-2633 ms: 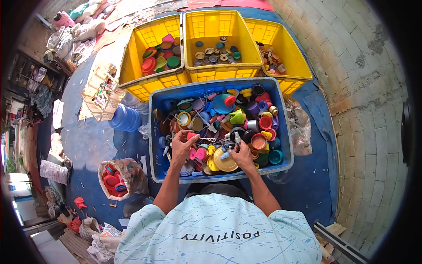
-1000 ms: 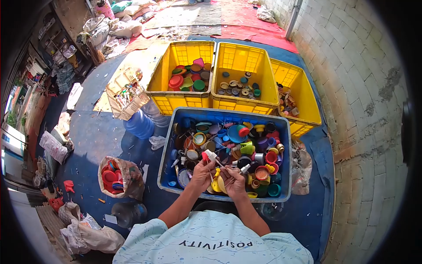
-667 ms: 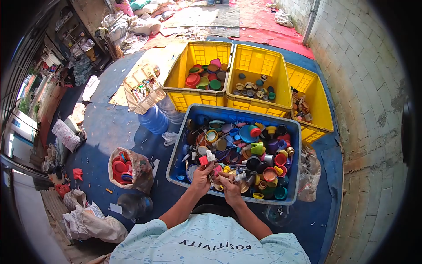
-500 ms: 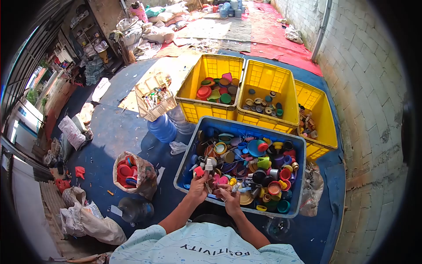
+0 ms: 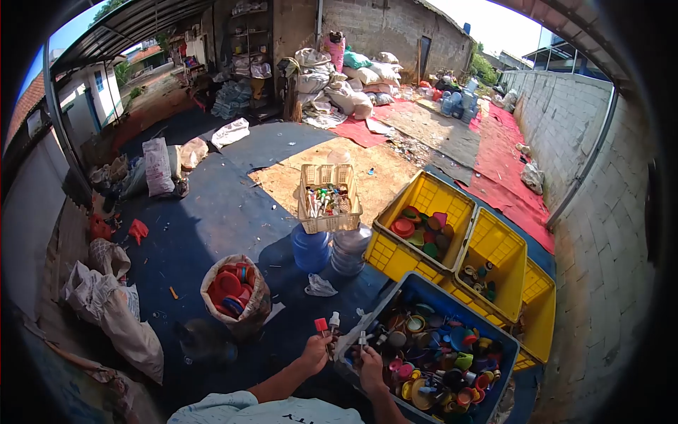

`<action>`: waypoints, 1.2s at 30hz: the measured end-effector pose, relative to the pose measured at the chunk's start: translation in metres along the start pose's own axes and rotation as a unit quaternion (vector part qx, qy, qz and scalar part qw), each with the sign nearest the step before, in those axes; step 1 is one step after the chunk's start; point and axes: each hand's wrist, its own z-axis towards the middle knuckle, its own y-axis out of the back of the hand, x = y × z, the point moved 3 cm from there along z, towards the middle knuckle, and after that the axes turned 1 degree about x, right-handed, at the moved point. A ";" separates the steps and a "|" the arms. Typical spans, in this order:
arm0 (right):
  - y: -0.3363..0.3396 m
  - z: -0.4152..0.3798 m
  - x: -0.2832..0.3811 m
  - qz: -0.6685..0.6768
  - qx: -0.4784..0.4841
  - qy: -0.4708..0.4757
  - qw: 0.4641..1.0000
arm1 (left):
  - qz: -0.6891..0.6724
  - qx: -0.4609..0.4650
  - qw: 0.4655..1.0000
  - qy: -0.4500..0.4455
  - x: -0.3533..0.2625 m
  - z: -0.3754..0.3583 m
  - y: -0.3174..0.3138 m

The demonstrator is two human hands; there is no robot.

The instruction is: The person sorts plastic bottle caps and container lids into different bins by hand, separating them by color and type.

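My left hand [image 5: 316,352] is closed around a red pump cap [image 5: 320,325] and a white pump cap [image 5: 335,319], their tops sticking up above the fingers. It is just left of the blue crate [image 5: 506,374]. Over that crate's left rim, my right hand [image 5: 370,370] grips a small piece with a pale nozzle-like tip [image 5: 363,338], partly hidden by the fingers. Mixed plastic caps and lids [image 5: 438,360] in many colours fill the blue crate.
Beyond it stand yellow crates [image 5: 508,297] with sorted lids. A beige basket [image 5: 332,225] of small pieces rests on blue water jugs [image 5: 311,249]. A sack [image 5: 263,311] of red lids stands to the left. A block wall [image 5: 600,205] runs along the right.
The view has turned left and up. My hands have come from over the blue crate to its left side, and the left hand's red and white caps now point upward.
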 end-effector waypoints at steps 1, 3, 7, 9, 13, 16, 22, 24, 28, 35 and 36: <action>-0.019 0.016 -0.013 0.013 -0.002 0.000 1.000 | 0.001 -0.011 1.000 -0.012 -0.013 0.002 0.019; -0.069 0.039 -0.033 0.082 0.016 -0.041 0.996 | 0.002 -0.008 1.000 -0.012 -0.045 0.003 0.058; -0.183 0.083 -0.054 0.107 0.000 -0.122 0.987 | -0.040 0.028 0.998 -0.035 -0.128 0.013 0.136; -0.225 0.103 -0.069 0.125 0.044 -0.147 0.980 | -0.045 0.010 0.998 -0.051 -0.171 0.007 0.170; -0.286 0.132 -0.076 0.132 0.123 -0.176 0.968 | -0.077 -0.059 0.992 -0.076 -0.250 0.004 0.213; -0.309 0.155 -0.072 0.131 0.114 -0.189 0.967 | -0.080 -0.088 0.989 -0.088 -0.273 0.027 0.250; -0.320 0.217 -0.057 0.049 0.077 -0.185 0.979 | -0.128 -0.116 0.983 -0.067 -0.291 0.073 0.239; -0.319 0.247 -0.052 0.070 0.071 -0.182 0.978 | -0.121 -0.124 0.984 -0.042 -0.294 0.097 0.219; -0.308 0.317 -0.034 0.037 0.048 -0.121 0.991 | -0.076 -0.106 0.991 -0.019 -0.291 0.176 0.196; -0.253 0.495 0.019 -0.109 -0.030 -0.012 0.993 | -0.023 -0.108 0.993 0.048 -0.302 0.379 0.148; -0.244 0.521 0.029 -0.139 -0.034 -0.004 0.990 | -0.027 -0.103 0.993 0.057 -0.307 0.410 0.137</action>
